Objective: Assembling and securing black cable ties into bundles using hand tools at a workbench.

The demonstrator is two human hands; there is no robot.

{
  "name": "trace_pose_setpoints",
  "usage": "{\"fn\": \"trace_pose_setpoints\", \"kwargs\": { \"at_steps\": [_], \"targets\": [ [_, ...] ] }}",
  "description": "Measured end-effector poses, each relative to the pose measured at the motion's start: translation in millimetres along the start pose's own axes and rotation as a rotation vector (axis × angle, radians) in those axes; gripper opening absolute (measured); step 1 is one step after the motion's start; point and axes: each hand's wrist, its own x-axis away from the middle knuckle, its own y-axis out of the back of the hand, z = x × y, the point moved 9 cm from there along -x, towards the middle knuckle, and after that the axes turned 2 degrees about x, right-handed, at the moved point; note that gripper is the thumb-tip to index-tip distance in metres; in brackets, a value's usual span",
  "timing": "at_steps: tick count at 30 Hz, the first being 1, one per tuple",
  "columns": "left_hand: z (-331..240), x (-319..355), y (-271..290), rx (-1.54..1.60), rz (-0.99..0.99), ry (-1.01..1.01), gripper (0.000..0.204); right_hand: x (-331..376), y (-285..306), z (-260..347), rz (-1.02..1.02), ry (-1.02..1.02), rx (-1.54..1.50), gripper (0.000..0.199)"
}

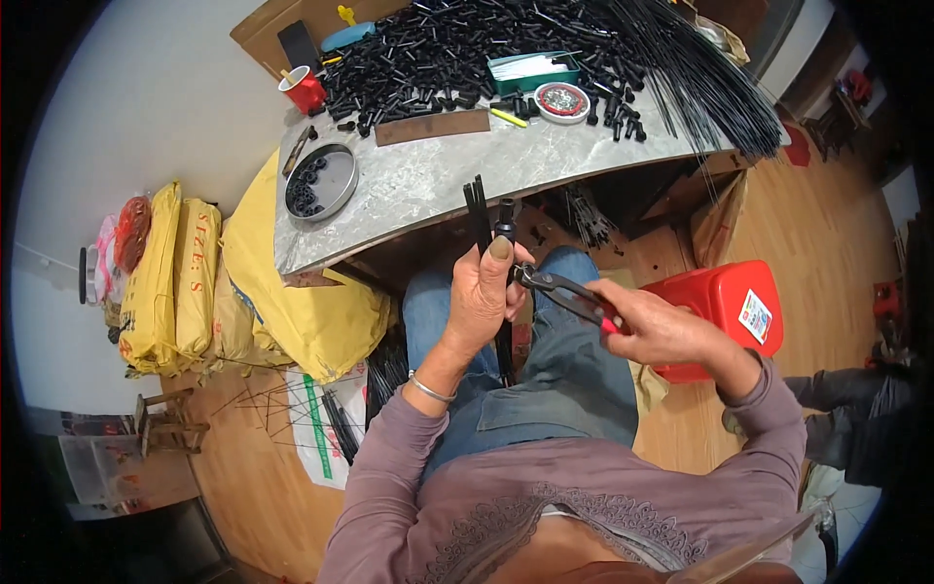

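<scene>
My left hand [484, 297] grips a small bundle of thin black rods [479, 209] upright over my lap, thumb on top. One rod carries a short black plastic tube [506, 220] at its upper end. My right hand [660, 329] holds red-handled pliers [564, 292], whose jaws point left and meet the rods just beside my left thumb. Both hands sit below the near edge of the grey table [428, 190].
The table holds a heap of black tubes [438, 49], long black rods [710, 78], a round metal pan with black rings [319, 182], a red cup [305, 90], a green box [533, 70] and a round tin [561, 100]. Yellow sacks [185, 273] stand left, a red bin [725, 307] right.
</scene>
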Motion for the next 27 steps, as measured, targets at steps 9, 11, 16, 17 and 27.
{"fn": "trace_pose_setpoints", "kwargs": {
  "at_steps": [9,11,16,17,27],
  "targets": [
    [1.1,-5.7,6.3,0.034,0.004,0.012,0.06,-9.4,-21.4,-3.3,0.059,-0.151,-0.58,0.027],
    [5.0,-7.1,7.5,0.031,0.001,0.017,0.06,-10.9,-24.5,-1.2,0.048,-0.097,-0.665,0.029],
    [7.5,-6.2,10.4,0.049,-0.002,0.041,0.06,-11.8,-22.6,-1.5,0.097,-0.105,-0.669,0.033],
    [6.4,-6.8,8.3,0.066,0.023,0.035,0.06,-13.3,-22.5,-3.6,0.106,-0.088,-0.665,0.034],
    [3.6,-10.8,5.1,0.109,0.094,0.04,0.061,-20.4,-39.9,-2.7,0.112,-0.089,-0.746,0.041]
  ]
}}
